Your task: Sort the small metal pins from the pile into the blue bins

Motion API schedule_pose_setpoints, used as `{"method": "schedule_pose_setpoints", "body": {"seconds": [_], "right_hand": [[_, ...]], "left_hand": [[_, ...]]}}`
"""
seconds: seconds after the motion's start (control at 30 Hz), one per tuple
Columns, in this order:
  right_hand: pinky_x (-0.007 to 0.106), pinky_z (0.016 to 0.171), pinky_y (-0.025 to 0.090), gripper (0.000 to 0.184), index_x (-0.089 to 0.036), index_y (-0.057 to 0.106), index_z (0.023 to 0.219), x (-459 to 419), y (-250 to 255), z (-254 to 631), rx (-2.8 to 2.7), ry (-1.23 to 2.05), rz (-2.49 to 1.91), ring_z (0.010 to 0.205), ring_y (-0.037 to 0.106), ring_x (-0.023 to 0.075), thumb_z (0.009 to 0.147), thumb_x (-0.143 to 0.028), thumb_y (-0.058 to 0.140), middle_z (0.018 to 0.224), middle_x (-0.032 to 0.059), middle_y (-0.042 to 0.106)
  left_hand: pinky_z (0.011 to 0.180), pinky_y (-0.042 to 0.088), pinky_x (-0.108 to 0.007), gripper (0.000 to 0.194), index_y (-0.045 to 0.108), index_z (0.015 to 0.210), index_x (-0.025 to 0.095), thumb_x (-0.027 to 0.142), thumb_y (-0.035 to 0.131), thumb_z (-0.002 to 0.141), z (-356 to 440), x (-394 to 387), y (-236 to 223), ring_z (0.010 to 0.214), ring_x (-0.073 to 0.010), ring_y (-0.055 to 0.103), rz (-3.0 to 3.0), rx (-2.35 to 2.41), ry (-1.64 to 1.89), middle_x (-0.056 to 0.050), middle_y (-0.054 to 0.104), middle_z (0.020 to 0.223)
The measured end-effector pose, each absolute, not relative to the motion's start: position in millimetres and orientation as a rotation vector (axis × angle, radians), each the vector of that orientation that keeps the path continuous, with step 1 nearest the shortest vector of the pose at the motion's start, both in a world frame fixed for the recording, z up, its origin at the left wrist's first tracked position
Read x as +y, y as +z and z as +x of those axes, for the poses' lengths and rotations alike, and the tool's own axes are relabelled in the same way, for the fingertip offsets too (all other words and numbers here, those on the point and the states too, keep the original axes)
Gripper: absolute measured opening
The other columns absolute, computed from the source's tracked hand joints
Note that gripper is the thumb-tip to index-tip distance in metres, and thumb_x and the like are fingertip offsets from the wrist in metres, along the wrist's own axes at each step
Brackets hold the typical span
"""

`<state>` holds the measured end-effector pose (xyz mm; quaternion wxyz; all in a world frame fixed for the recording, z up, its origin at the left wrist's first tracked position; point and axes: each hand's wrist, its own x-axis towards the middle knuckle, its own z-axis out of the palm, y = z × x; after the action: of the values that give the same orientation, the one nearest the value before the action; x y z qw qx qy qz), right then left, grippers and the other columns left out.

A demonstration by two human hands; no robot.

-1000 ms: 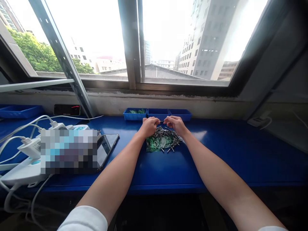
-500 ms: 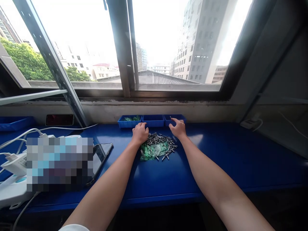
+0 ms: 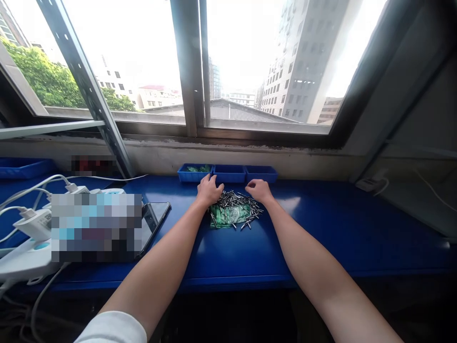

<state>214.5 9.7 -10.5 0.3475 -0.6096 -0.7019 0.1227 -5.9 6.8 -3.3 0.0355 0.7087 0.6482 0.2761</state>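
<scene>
A heap of small metal pins [image 3: 233,199], slim and rod-shaped, lies partly on a crumpled green plastic bag [image 3: 226,216] on the blue tabletop. At the heap's left edge rests my left hand [image 3: 210,191], palm down with its fingers apart. My right hand [image 3: 260,191] is over the heap's upper right side, thumb and fingers drawn together in a pinch; what is between the fingertips is too small to make out. Just behind the hands stand the left blue tray [image 3: 185,176] with green plastic in it, the middle blue tray [image 3: 230,175] and the right blue tray [image 3: 266,175].
To the left lie a tablet-like device [image 3: 157,219], a white power strip [image 3: 24,262] with plugs and cables, and a pixelated area. Another blue tray [image 3: 24,166] is at the far left. A metal shelf post [image 3: 114,138] rises before the window.
My right hand has come back from the right tray's front to the heap, its fingers closing together. My left hand stays at the heap's left edge. The view has tipped slightly.
</scene>
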Motion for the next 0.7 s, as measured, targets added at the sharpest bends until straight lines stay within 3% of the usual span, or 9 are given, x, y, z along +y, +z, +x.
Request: {"method": "schedule_pose_setpoints", "body": {"seconds": [0.17, 0.33, 0.5, 0.7], "right_hand": [[0.028, 0.064, 0.043, 0.014, -0.02, 0.069, 0.067, 14, -17, 205, -1.932, 0.441, -1.648, 0.07, 0.06, 0.0192, 0.066, -0.034, 0.067, 0.074, 0.0071, 0.067], [0.028, 0.06, 0.04, 0.017, -0.018, 0.065, 0.067, 13, -16, 202, -1.942, 0.436, -1.668, 0.065, 0.058, 0.0187, 0.076, -0.031, 0.06, 0.071, 0.0091, 0.066], [0.025, 0.061, 0.038, 0.021, -0.018, 0.062, 0.077, 7, -6, 192, -2.035, 0.443, -1.339, 0.067, 0.054, 0.0144, 0.082, -0.034, 0.049, 0.074, 0.0037, 0.063], [0.025, 0.056, 0.04, 0.024, -0.016, 0.061, 0.077, -2, 4, 185, -1.833, 0.742, -1.042, 0.058, 0.051, 0.0121, 0.073, -0.04, 0.058, 0.062, 0.0001, 0.059]], "left_hand": [[0.103, 0.029, -0.049, 0.055, 0.046, 0.129, 0.016, 0.047, 0.043, 0.083, -4, 6, -7, 0.132, -0.0337, 0.027, 2.155, 2.0, 0.819, -0.018, 0.034, 0.142], [0.101, 0.032, -0.045, 0.047, 0.052, 0.123, 0.018, 0.042, 0.045, 0.084, 2, 1, -7, 0.128, -0.031, 0.033, 2.29, 1.887, 0.904, -0.015, 0.042, 0.136], [0.095, 0.037, -0.038, 0.035, 0.056, 0.118, 0.022, 0.032, 0.046, 0.086, 9, -9, 0, 0.112, -0.0237, 0.05, 2.644, 1.407, 0.982, -0.008, 0.059, 0.117], [0.087, 0.041, -0.034, 0.026, 0.067, 0.098, 0.022, 0.027, 0.044, 0.087, 11, -10, 4, 0.091, -0.0207, 0.059, 2.628, 1.347, 1.032, -0.005, 0.068, 0.092]]}}
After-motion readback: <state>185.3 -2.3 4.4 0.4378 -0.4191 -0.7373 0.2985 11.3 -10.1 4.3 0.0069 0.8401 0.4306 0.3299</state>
